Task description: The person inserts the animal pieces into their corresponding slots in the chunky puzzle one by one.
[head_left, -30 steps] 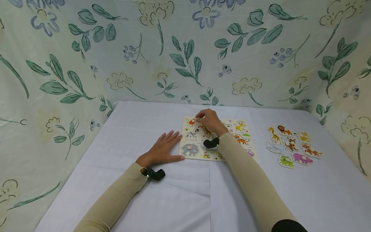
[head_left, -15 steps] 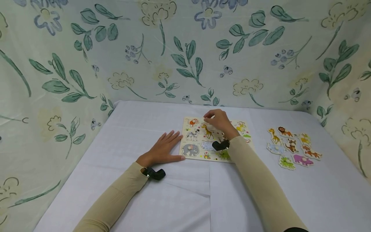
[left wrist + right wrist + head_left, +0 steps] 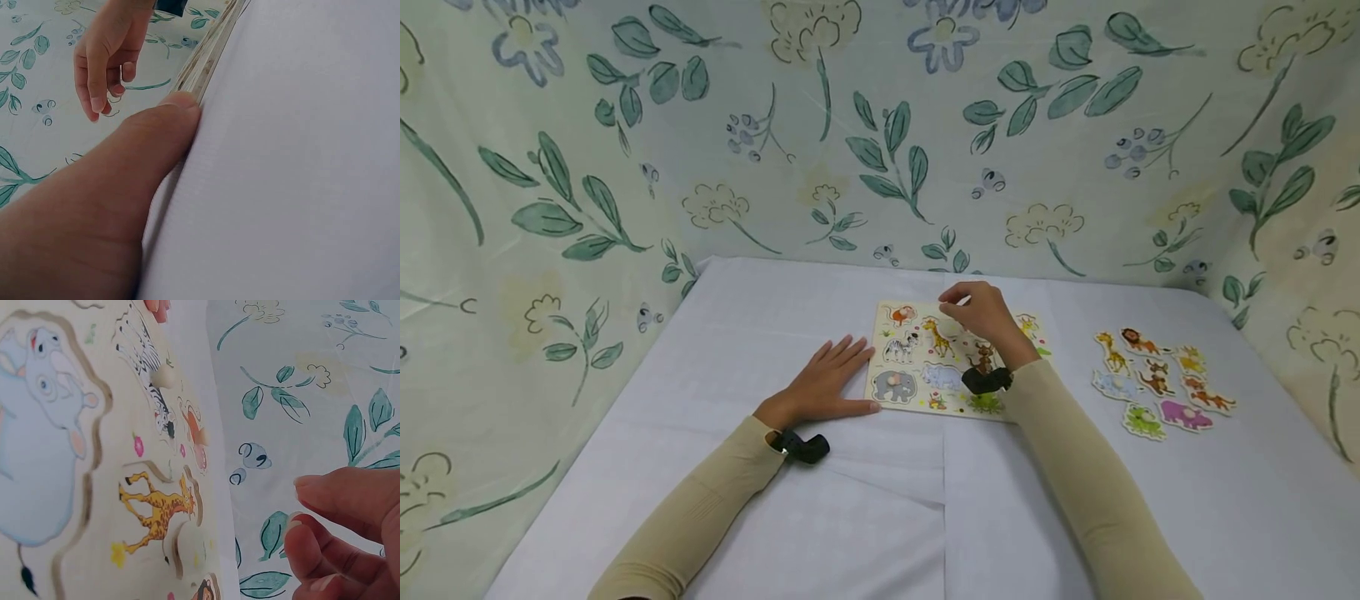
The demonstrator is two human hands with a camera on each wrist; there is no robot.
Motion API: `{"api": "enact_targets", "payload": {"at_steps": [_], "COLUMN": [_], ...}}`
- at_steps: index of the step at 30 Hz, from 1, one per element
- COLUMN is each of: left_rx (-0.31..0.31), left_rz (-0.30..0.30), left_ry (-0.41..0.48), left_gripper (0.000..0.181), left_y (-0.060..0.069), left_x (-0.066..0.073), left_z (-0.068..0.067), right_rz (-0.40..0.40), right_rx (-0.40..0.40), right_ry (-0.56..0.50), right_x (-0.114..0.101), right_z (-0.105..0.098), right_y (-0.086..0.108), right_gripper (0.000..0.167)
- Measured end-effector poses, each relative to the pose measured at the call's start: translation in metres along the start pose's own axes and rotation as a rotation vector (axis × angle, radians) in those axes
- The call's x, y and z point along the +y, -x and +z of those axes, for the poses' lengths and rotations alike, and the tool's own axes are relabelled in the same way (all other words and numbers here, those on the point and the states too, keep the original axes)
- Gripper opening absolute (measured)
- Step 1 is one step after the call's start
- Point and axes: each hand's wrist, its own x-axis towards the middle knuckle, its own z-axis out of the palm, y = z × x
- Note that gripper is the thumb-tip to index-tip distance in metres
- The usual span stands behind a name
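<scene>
Head view: spread left hand [image 3: 822, 387] touches board [image 3: 957, 360], right hand [image 3: 985, 315] curls loosely.

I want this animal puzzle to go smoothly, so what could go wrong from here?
The giraffe slot bears a printed giraffe, so it might pass for filled while the giraffe piece lies loose. The loose pieces lie close together, so lifting one could nudge others. The left hand touches the board only on its left side, so pressing the right might shift it.
</scene>
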Motion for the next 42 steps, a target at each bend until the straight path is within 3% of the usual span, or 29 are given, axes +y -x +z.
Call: {"api": "enact_targets", "payload": {"at_steps": [24, 42], "left_rx": [-0.005, -0.005], "left_rz": [0.007, 0.002], "left_ry": [0.0, 0.005], "left_gripper": [0.099, 0.1], "left_y": [-0.002, -0.001], "left_x": [0.0, -0.001], "left_z": [0.0, 0.0], "right_rz": [-0.024, 0.019], "right_rx": [0.062, 0.099], "right_ry": [0.074, 0.095], "right_x": [0.012, 0.016], "right_z": [-0.029, -0.049], "right_y": [0.038, 0.048], "right_gripper": [0.024, 0.025]}}
